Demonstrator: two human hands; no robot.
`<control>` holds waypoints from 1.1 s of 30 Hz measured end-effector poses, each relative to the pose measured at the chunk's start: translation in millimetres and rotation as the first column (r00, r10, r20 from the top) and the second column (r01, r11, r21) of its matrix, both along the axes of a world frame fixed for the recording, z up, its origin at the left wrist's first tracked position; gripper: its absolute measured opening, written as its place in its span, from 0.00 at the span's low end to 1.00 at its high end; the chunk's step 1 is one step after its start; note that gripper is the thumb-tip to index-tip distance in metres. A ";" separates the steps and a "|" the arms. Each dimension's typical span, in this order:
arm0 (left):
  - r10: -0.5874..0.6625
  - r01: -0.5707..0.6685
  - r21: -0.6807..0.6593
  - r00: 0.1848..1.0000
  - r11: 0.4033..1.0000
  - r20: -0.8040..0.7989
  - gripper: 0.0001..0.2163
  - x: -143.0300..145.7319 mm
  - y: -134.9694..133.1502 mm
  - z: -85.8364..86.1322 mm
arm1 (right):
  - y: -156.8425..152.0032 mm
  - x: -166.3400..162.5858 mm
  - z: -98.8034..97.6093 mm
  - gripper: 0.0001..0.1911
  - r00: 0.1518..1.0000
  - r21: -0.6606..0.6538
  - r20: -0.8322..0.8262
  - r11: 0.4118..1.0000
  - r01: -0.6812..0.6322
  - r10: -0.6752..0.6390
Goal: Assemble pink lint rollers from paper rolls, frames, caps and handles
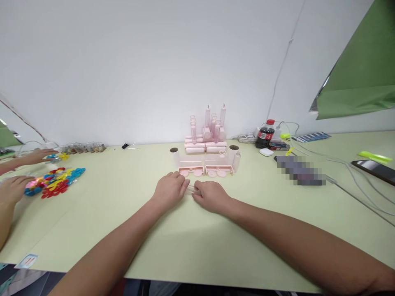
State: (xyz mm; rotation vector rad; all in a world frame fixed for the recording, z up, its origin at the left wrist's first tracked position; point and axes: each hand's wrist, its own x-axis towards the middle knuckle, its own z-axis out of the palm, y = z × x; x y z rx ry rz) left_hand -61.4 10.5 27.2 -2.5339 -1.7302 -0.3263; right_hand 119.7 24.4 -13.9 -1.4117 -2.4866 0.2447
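My left hand (169, 191) and my right hand (213, 196) are close together over the table, fingers curled. Between them shows a narrow, pale, see-through piece (191, 189), one end in each hand; the fingers cover much of it. Just beyond my hands lie pink flat trays with round discs, a left tray (197, 168) and a right tray (226, 168). A pale tube (175, 158) with a dark opening stands behind the left tray, and another such tube (233, 153) behind the right one. A clear tube with a pink heart-shaped top (236, 162) stands at the right.
Pink boxes (205, 146) and upright pink tubes (217, 131) stand against the wall. To the right are a cola bottle (266, 135), white cables (348, 172), a blurred dark object (299, 170) and a phone (378, 169). At left another person's hands (15, 187) reach among colourful plastic pieces (57, 183).
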 end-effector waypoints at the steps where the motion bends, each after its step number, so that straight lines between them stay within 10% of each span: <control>1: -0.052 0.053 0.028 0.998 0.998 -0.031 0.16 2.1 -2.9 0.7 | 0.3 0.0 -0.4 0.08 1.000 0.000 0.007 1.000 0.002 -0.002; 5: -0.206 0.207 -0.003 0.970 0.978 -0.126 0.06 16.5 -14.8 -5.4 | -1.0 0.2 -0.9 0.07 1.000 -0.012 0.023 1.000 -0.014 0.014; 13: -0.057 0.034 -0.132 0.983 0.991 -0.172 0.09 23.9 -8.5 -16.7 | -3.3 -1.0 1.3 0.08 0.998 -0.036 -0.002 0.998 -0.056 0.056; 33: -0.085 0.092 -0.166 0.995 0.982 0.048 0.04 14.0 -1.2 -25.3 | 0.6 4.4 -3.1 0.03 0.967 -0.014 -0.238 0.996 -0.092 0.086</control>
